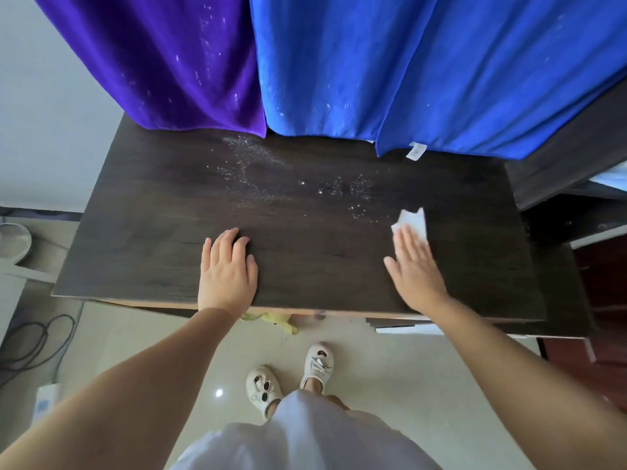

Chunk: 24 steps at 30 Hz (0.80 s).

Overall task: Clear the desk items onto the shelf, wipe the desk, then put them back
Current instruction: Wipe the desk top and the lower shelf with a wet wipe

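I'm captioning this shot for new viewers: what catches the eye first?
Two bright cloths, purple and blue, hang over the dark desk's far edge. White specks dust the desk's middle, and the right hand presses a white wipe beside them.

Person seen from above: bare forearms, no sleeves in view, left hand (226, 266) and right hand (414, 262) without rings or watch, white skirt (305, 435), cream strappy shoes (288, 378) with dark cut-outs on the uppers.
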Motion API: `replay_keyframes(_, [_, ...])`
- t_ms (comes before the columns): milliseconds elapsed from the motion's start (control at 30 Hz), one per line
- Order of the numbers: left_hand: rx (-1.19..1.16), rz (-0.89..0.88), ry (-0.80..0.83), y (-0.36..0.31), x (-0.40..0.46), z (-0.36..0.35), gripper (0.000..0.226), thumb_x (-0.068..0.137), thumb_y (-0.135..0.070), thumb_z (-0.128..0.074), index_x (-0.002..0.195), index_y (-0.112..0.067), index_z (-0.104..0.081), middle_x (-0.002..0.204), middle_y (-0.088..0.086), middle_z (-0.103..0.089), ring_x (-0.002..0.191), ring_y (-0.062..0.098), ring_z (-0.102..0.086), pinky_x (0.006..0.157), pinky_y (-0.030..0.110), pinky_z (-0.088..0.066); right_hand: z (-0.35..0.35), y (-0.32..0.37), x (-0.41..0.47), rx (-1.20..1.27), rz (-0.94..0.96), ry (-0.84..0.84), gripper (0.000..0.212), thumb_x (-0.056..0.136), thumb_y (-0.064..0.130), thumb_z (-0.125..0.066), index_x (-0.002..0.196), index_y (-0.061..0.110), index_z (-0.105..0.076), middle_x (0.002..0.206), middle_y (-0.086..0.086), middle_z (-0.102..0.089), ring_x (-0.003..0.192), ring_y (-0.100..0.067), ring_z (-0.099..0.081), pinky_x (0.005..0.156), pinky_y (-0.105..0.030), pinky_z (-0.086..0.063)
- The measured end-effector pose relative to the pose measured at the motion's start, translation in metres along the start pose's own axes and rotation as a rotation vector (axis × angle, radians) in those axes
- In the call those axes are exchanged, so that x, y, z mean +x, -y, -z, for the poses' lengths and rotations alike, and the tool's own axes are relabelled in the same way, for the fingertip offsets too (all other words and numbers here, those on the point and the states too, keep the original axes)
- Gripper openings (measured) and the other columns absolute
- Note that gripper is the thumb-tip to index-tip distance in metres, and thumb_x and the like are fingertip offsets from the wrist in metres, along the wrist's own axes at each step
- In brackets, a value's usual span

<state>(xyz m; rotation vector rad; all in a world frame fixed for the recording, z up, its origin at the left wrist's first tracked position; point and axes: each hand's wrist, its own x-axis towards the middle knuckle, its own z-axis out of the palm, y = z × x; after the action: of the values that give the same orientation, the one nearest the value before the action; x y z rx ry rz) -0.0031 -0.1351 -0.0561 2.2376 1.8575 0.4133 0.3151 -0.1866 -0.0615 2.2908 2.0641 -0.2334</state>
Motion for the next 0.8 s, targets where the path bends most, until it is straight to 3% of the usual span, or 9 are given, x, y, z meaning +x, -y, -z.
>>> replay_keyframes(67, [0.014, 0.001, 0.006, 0.0, -0.001, 0.0, 0.044, 0.087, -0.024, -0.028, 0.113, -0.001, -0.055, 0.127, 0.017, -0.053, 0.121, 0.033, -0.044, 0.111, 0.049, -0.025, 0.011, -0.021, 0.017, 0.089, -0.434, 0.02, 0.064, 0.098, 0.041, -0.016, 0.146, 0.0, -0.006, 0.156, -0.019, -0.007, 0.145, -0.028, -0.005, 0.119, -0.044, -0.004])
replay_keyframes(133, [0.014, 0.004, 0.008, -0.001, -0.001, 0.0, 0.042, 0.087, -0.022, -0.029, 0.113, -0.001, -0.055, 0.127, 0.017, -0.053, 0.121, 0.033, -0.044, 0.11, 0.048, -0.026, 0.017, 0.002, 0.045, 0.138, -0.625, 0.044, 0.065, 0.099, 0.039, -0.02, 0.145, -0.002, 0.0, 0.157, -0.019, -0.001, 0.146, -0.027, 0.002, 0.119, -0.045, 0.0])
replay_keyframes(200, [0.015, 0.006, 0.013, -0.002, 0.0, 0.0, 0.042, 0.088, -0.022, -0.029, 0.114, -0.001, -0.055, 0.128, 0.018, -0.052, 0.122, 0.033, -0.044, 0.11, 0.048, -0.027, 0.014, 0.05, 0.07, 0.113, -0.415, 0.062, 0.067, 0.098, 0.041, -0.022, 0.145, -0.001, 0.001, 0.157, -0.019, 0.001, 0.145, -0.027, 0.004, 0.119, -0.044, 0.002])
replay_keyframes(367, [0.013, -0.004, 0.019, -0.002, 0.001, 0.0, 0.043, 0.09, -0.025, -0.028, 0.114, 0.001, -0.054, 0.128, 0.019, -0.052, 0.122, 0.035, -0.044, 0.11, 0.047, -0.027, 0.018, 0.155, 0.062, 0.011, 0.54, 0.259, 0.067, 0.098, 0.046, -0.02, 0.146, 0.008, 0.007, 0.157, -0.01, 0.011, 0.144, -0.019, 0.014, 0.119, -0.037, 0.008])
replay_keyframes(467, [0.018, 0.003, 0.02, -0.002, 0.002, 0.0, 0.044, 0.09, -0.025, -0.028, 0.114, 0.001, -0.054, 0.128, 0.019, -0.052, 0.122, 0.035, -0.044, 0.11, 0.046, -0.027, 0.017, 0.109, 0.057, -0.03, 0.68, 0.239, 0.067, 0.095, 0.049, -0.015, 0.147, 0.011, 0.004, 0.158, -0.007, 0.007, 0.144, -0.016, 0.011, 0.117, -0.032, 0.011])
replay_keyframes(533, [0.026, 0.007, 0.018, -0.002, 0.002, 0.001, 0.044, 0.09, -0.025, -0.028, 0.113, 0.001, -0.055, 0.128, 0.019, -0.052, 0.121, 0.035, -0.044, 0.111, 0.044, -0.025, 0.018, 0.052, 0.06, -0.018, 0.501, 0.16, 0.071, 0.09, 0.05, -0.011, 0.148, 0.01, -0.006, 0.158, -0.01, -0.007, 0.146, -0.02, 0.0, 0.117, -0.031, 0.006])
replay_keyframes(600, [0.037, 0.001, 0.015, -0.002, 0.002, 0.001, 0.043, 0.091, -0.026, -0.028, 0.113, 0.0, -0.055, 0.127, 0.019, -0.053, 0.12, 0.035, -0.045, 0.111, 0.041, -0.021, 0.02, -0.012, 0.063, 0.023, 0.141, 0.065, 0.068, 0.093, 0.046, -0.02, 0.146, 0.005, -0.013, 0.155, -0.016, -0.016, 0.145, -0.027, -0.009, 0.119, -0.038, -0.004])
replay_keyframes(700, [0.04, -0.006, 0.022, 0.0, 0.001, 0.001, 0.042, 0.091, -0.025, -0.03, 0.113, 0.0, -0.055, 0.127, 0.019, -0.053, 0.12, 0.033, -0.042, 0.111, 0.04, -0.019, 0.028, -0.065, 0.075, 0.087, -0.402, 0.036, 0.063, 0.099, 0.035, -0.027, 0.145, -0.003, -0.007, 0.155, -0.022, -0.008, 0.145, -0.031, -0.005, 0.119, -0.044, -0.005])
replay_keyframes(800, [0.052, -0.007, 0.024, 0.0, 0.001, 0.0, 0.041, 0.092, -0.025, -0.031, 0.114, 0.0, -0.054, 0.129, 0.019, -0.052, 0.121, 0.032, -0.041, 0.111, 0.041, -0.02, 0.029, -0.019, 0.115, 0.139, -0.511, 0.036, 0.066, 0.098, 0.041, -0.021, 0.145, -0.003, -0.002, 0.156, -0.021, -0.002, 0.145, -0.029, 0.0, 0.119, -0.044, -0.002])
